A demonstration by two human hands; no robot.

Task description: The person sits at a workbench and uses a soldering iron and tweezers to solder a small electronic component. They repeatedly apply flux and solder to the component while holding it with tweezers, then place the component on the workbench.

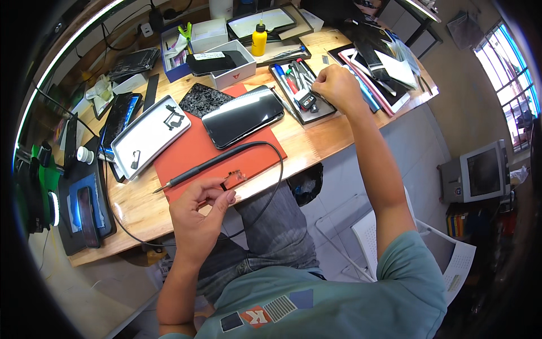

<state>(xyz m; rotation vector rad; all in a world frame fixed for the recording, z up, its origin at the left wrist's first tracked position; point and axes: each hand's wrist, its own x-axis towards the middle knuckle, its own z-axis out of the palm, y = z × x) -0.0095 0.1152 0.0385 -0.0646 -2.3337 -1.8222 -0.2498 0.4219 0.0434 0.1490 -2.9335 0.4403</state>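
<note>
"What's worrying you?"
"The left hand [195, 220] is pinching a small part [236, 178], jutting past its fingers [208, 186]; slackening could drop it."
"Right hand [337, 86]?"
"Curling beside the tray [318, 119]; grip, I can't tell."

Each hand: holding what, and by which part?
Left hand pinches a small thin part by its dark near end. Right hand, at the tool tray: can't tell.

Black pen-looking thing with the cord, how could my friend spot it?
Start with the wooden table, then the flat orange mat on it. Across the mat, just beyond the left hand, lies a slim black pen-like tool. Unlike the wide dark glossy slab, it has a pointed metal tip at one end and a cord at the other.
</note>
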